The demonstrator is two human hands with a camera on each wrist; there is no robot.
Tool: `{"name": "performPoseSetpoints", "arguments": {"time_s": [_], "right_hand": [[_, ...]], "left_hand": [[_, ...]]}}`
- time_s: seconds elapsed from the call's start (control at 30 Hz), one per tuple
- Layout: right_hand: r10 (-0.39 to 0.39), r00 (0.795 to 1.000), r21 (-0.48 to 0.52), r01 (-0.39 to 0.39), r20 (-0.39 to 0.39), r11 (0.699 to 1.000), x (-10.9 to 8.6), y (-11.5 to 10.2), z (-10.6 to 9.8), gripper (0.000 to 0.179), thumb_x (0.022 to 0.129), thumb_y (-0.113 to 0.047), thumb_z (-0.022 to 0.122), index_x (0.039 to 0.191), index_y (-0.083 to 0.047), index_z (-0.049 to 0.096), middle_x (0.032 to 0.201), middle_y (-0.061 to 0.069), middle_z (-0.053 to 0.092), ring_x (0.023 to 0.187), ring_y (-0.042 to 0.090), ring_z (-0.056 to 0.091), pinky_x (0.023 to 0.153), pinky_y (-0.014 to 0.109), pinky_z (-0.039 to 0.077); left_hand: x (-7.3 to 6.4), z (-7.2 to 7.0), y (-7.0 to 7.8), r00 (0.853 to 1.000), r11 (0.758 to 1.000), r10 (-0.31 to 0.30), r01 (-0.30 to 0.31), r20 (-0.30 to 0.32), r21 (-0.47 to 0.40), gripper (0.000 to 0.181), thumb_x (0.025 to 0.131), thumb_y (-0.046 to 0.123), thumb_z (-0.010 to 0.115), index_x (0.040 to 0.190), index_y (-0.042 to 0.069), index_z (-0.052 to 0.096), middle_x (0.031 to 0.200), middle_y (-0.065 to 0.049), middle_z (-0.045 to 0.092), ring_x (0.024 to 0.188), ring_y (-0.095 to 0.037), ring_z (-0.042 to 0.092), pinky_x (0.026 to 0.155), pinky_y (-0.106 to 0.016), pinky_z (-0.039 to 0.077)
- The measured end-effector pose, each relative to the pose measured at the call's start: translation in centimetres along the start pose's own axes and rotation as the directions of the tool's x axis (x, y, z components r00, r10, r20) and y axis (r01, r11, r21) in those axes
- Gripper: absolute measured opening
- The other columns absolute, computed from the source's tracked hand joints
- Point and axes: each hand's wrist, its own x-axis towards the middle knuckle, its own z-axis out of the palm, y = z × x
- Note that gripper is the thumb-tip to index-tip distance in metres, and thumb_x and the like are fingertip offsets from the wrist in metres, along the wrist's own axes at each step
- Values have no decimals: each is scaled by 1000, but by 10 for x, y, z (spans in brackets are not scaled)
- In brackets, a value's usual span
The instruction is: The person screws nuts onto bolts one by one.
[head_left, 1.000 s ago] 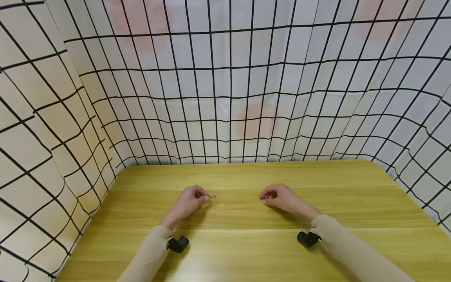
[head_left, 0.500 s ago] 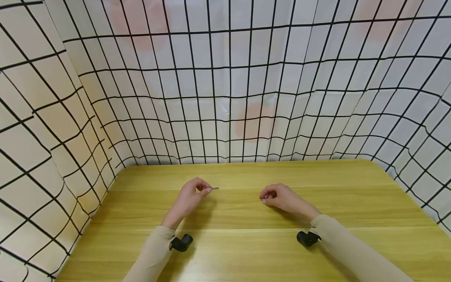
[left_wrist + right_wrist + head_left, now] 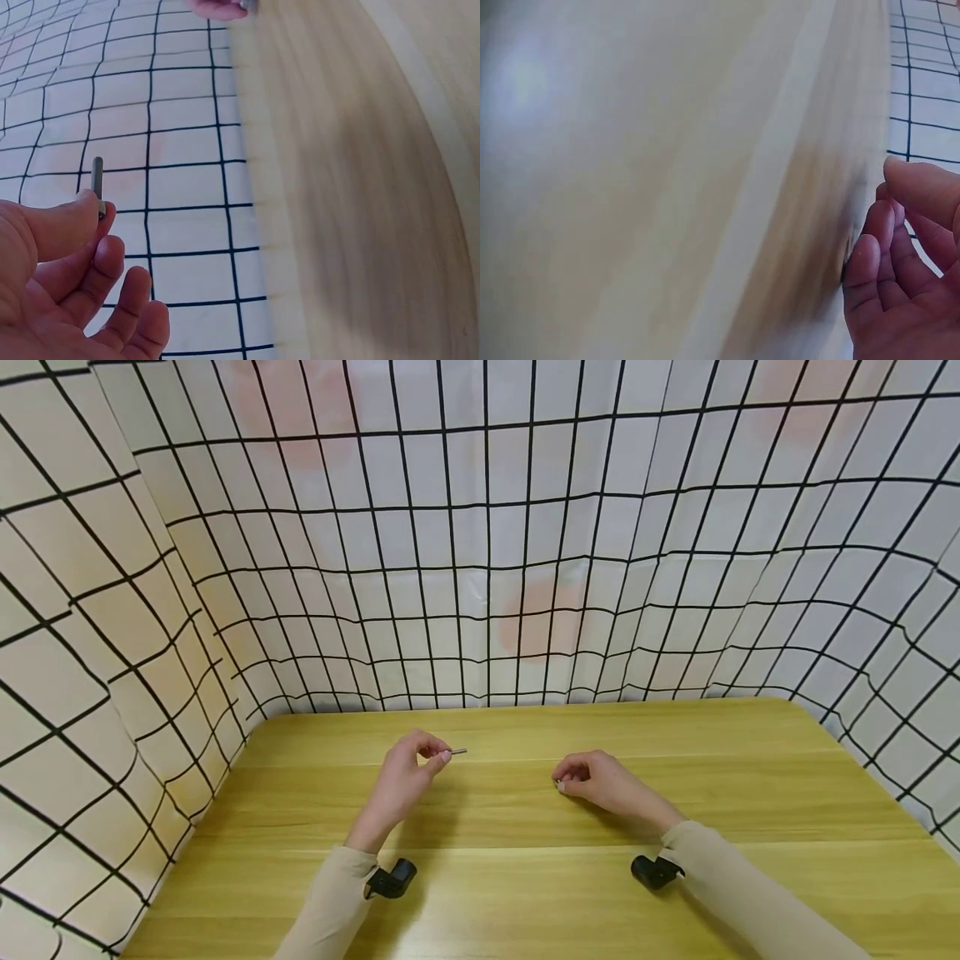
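Observation:
Between thumb and forefinger my left hand (image 3: 400,781) pinches a slim grey metal bolt (image 3: 97,176), held above the table; its shaft points away from the fingertips and a wider end shows at the thumb. In the head view the bolt (image 3: 459,751) points right. My right hand (image 3: 600,781) is to the right and lower, its thumb and fingertips together on a small shiny metal piece (image 3: 558,783). The fingers cover most of that piece, so its kind cannot be made out. A gap of table separates the two hands.
The wooden table (image 3: 495,893) spreads under both hands. White cloth with a black grid (image 3: 465,543) hangs behind it and at the sides. Each wrist bears a black camera, one on the left (image 3: 393,878) and one on the right (image 3: 654,871).
My left hand has risen and moved farther from me with the bolt, its shadow spreading on the table. The right hand has stayed nearly still.

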Motion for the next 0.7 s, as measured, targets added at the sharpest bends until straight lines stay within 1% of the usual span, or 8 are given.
{"name": "performPoseSetpoints", "arguments": {"time_s": [0.13, 0.27, 0.33, 0.57, 0.7], "right_hand": [[28, 999, 33, -27, -20, 999, -1, -4, 2, 10, 95, -15, 67, 103, -11, 71, 91, -3, 65, 84, 16, 57, 73, 30, 47], [66, 997, 124, -61, -37, 990, -3, -12, 3, 15, 95, -18, 66, 107, -9, 70, 96, 2, 66, 88, 19, 57, 71, 31, 48], [71, 996, 162, -63, -46, 985, -3, -15, 4, 18, 95, -18, 66, 109, -7, 69, 99, 5, 67, 89, 20, 58, 70, 31, 49], [70, 990, 216, -42, -125, 976, -6, -27, 6, 24, 96, -20, 66, 114, -4, 68, 107, 10, 68, 94, 20, 61, 79, 30, 50], [72, 979, 266, -19, -192, 964, -9, -40, 8, 26, 97, -22, 66, 114, -3, 68, 108, 14, 68, 94, 27, 62, 77, 31, 52]], "left_hand": [[-1, 0, 3, 999, 1000, 26, -26, -27, -6, 5, 94, 9, 67, 94, 5, 69, 89, -2, 60, 89, -22, 52, 81, -39, 41], [-1, -2, 5, 998, 999, 42, -43, -56, -20, 6, 94, 10, 68, 94, 4, 69, 89, -2, 60, 89, -23, 52, 82, -40, 41], [-1, -2, 6, 997, 999, 49, -50, -65, -21, 5, 93, 9, 68, 93, 4, 69, 88, -1, 59, 88, -22, 52, 82, -40, 41], [-1, -1, 8, 995, 998, 57, -59, -81, -22, 6, 94, 11, 67, 91, 5, 69, 87, -1, 59, 87, -22, 52, 83, -45, 42], [-1, -1, 11, 993, 998, 59, -61, -100, -23, 7, 94, 11, 68, 91, 5, 70, 86, -2, 60, 87, -22, 52, 82, -43, 42]]}}
